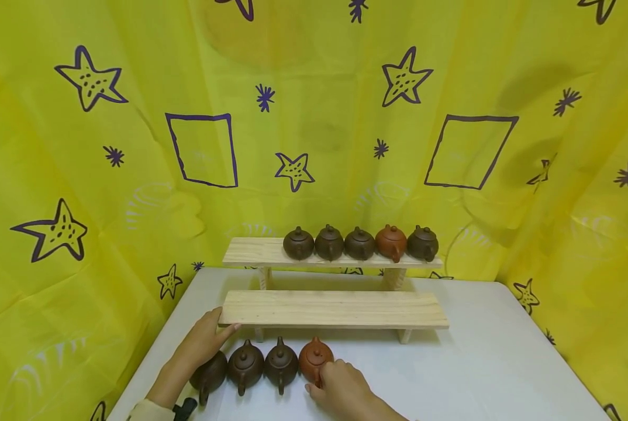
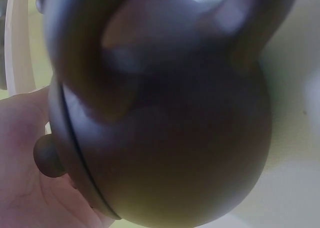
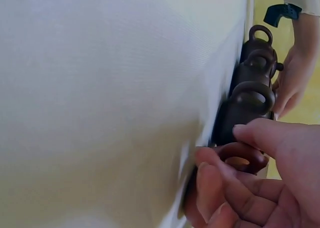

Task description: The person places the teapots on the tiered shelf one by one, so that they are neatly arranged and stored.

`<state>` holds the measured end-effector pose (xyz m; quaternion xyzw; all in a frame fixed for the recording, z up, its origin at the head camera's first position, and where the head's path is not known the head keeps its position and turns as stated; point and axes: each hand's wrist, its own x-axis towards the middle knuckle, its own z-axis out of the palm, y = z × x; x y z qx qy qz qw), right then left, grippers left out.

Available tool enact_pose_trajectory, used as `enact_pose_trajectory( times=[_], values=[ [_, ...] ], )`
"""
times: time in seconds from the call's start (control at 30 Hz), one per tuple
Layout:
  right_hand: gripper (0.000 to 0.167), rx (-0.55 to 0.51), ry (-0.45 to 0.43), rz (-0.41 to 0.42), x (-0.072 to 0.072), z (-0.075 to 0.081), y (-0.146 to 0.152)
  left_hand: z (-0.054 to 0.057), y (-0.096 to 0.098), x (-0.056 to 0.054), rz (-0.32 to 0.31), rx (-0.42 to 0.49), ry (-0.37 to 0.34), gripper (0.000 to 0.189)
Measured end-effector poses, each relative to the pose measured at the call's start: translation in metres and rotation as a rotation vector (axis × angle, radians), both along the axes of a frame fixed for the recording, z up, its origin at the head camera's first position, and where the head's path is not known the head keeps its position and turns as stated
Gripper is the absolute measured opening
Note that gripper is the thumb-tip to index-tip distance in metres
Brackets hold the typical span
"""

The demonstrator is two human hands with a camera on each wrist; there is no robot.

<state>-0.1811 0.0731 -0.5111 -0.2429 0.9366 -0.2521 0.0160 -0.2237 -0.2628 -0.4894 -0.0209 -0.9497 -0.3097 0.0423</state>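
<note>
My right hand (image 1: 342, 386) is at the handle of an orange-red clay teapot (image 1: 314, 356), the rightmost of the front row. In the right wrist view, thumb and index finger stand apart on either side of that handle (image 3: 250, 153). My left hand (image 1: 200, 339) reaches over the leftmost dark brown teapot (image 1: 209, 371) to the left end of the lower wooden shelf (image 1: 335, 309). Whether it presses on the shelf is unclear. That teapot fills the left wrist view, its lid knob (image 2: 47, 157) close to the palm. Two more brown teapots (image 1: 245, 362), (image 1: 281, 361) stand between the hands.
Behind, the upper wooden shelf (image 1: 253, 251) carries several brown teapots (image 1: 328, 242) and one orange-red teapot (image 1: 391, 240) toward its right side. Both shelves stand on a white-covered table (image 1: 477, 362). A yellow curtain (image 1: 335, 128) with drawn stars hangs around the table.
</note>
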Motion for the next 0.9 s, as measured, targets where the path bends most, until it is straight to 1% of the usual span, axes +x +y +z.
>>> enact_pose_trajectory(
  times=[0.2,0.33,0.47,0.6,0.7,0.9],
  values=[
    [0.054,-0.062,0.044,-0.039,0.0007,-0.0043,-0.0043,0.0008,-0.0003,-0.0004,0.001,-0.009,-0.004,0.075],
    [0.055,-0.092,0.041,-0.053,0.0014,-0.0058,-0.0053,0.0015,0.0002,-0.0006,-0.004,-0.008,0.001,0.075],
    [0.052,-0.063,0.051,-0.060,0.0030,-0.0049,-0.0024,0.0020,0.0006,-0.0006,-0.010,-0.007,0.005,0.074],
    [0.049,-0.012,0.105,-0.073,0.0030,-0.0013,0.0002,0.0021,0.0004,-0.0003,-0.005,-0.006,0.003,0.074],
    [0.047,0.007,0.138,-0.083,0.0018,0.0007,0.0003,0.0020,0.0005,-0.0002,-0.005,-0.005,0.000,0.074],
    [0.048,0.025,0.153,-0.078,0.0030,-0.0009,-0.0019,0.0020,0.0002,-0.0001,-0.009,-0.003,0.009,0.073]
  ],
)
